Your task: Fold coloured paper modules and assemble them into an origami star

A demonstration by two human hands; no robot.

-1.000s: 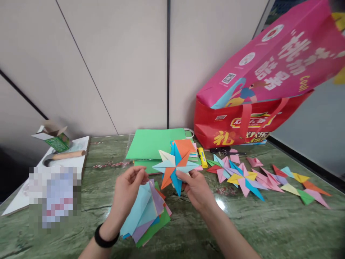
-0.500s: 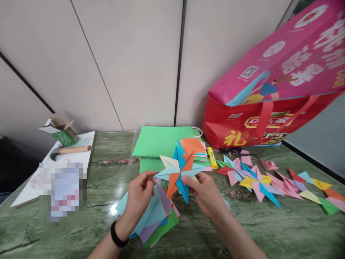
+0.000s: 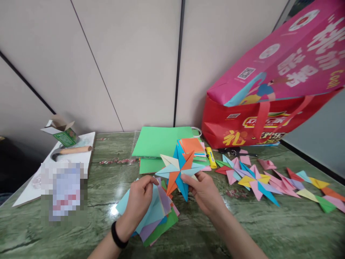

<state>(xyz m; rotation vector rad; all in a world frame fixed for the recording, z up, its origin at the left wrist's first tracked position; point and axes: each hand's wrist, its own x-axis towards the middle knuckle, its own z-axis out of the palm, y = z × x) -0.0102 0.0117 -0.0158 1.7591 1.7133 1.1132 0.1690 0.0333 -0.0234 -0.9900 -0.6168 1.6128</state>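
Observation:
A folded paper star (image 3: 180, 172) in blue, orange, pale blue and cream is held up over the table. My right hand (image 3: 203, 189) pinches it at the lower right, thumb on the front face. Just left of the star, my left hand (image 3: 141, 194) is closed with curled fingers. Its fingertips are close to a pale blue point of the star, and nothing shows in them. Beneath the left hand lies a fanned pile of coloured paper sheets (image 3: 159, 226), partly covered by that hand. Behind the star are a stack of small paper squares (image 3: 192, 145) and green sheets (image 3: 164, 138).
A yellow glue stick (image 3: 211, 158) lies right of the squares. Further right are another paper star (image 3: 254, 180), several loose folded pieces (image 3: 319, 183) and black scissors (image 3: 231, 151). A red bag (image 3: 229, 124) stands behind. On a white board at left are a wooden-handled sickle (image 3: 71, 151) and small box (image 3: 64, 135).
My left hand has drawn down slightly from the star's left point. The star stays in my right hand, almost unmoved. The view has shifted a little.

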